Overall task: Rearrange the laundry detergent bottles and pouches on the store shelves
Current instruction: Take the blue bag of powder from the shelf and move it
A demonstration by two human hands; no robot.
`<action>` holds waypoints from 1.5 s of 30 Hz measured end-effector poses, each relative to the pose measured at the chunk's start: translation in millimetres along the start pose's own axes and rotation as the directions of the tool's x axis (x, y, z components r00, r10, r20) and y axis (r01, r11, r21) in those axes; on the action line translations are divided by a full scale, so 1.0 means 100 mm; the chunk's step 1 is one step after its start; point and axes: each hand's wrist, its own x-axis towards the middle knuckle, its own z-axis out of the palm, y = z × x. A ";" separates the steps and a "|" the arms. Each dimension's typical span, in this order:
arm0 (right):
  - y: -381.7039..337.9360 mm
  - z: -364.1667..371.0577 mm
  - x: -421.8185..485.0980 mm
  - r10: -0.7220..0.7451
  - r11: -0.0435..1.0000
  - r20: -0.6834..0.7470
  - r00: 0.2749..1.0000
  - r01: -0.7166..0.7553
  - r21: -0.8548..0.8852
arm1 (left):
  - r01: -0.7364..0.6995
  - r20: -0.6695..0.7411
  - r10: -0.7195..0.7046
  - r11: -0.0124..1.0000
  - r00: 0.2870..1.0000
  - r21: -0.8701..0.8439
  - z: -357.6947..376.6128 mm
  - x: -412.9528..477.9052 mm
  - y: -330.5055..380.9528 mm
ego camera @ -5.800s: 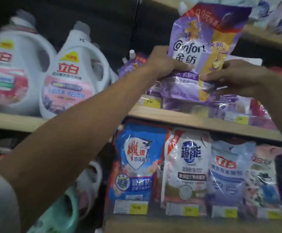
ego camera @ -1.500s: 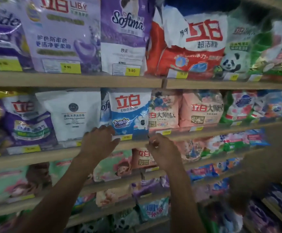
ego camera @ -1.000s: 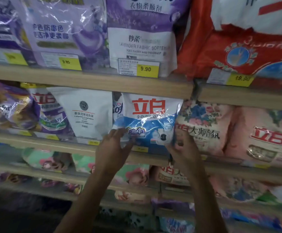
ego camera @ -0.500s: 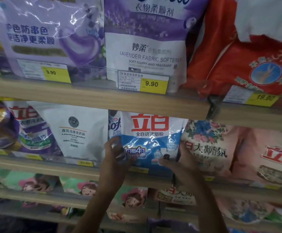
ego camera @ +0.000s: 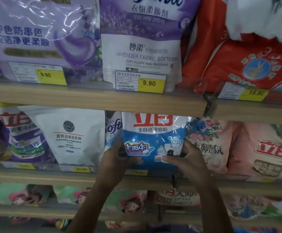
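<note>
- Hands on the pouch now: left hand (ego camera: 114, 158) clamped on the lower left edge of the blue-and-white detergent pouch (ego camera: 153, 140), right hand (ego camera: 187, 158) gripping the lower right corner, thumb laid across the front.
- Pouch sits on the middle shelf (ego camera: 53, 177), upright, its top tucked just under the shelf board above (ego camera: 95, 100), squeezed between the white laundry-capsule bag (ego camera: 69, 135) on the left and the floral pink pouch (ego camera: 207, 142) on the right.
- A Softma pouch (ego camera: 113, 130) peeks out just behind its left edge, so there's a row hiding back there.
- Judgement call here: the job looks like squaring this one up, facing it forward in its slot.
- Best way, I'd say: keep both grips low and even so the soft bag doesn't fold at the waist.
- Ease it, don't shove; the neighbours are touching on both sides and could tip or drag along.
- Mind the top edge against the board above: tilt it back slightly if it has to come out.
- Finish with the base flat and the yellow price tag (ego camera: 139, 172) below left readable, not covered by the pouch bottom.
</note>
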 end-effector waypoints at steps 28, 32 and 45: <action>-0.09 0.46 -1.71 0.043 0.976 0.395 0.918 -0.124 0.181 | 0.047 -0.270 -0.128 0.957 0.954 -0.285 -0.38 -2.53 0.35; -0.35 0.84 -2.10 0.003 0.978 0.444 0.896 -0.096 0.187 | 0.040 -0.347 -0.138 0.961 0.927 -0.274 -0.79 -3.04 0.41; -1.02 2.92 -3.53 -0.108 0.969 0.566 0.817 -0.040 0.242 | 0.105 -0.522 -0.199 0.973 0.830 -0.204 -2.82 -4.68 0.25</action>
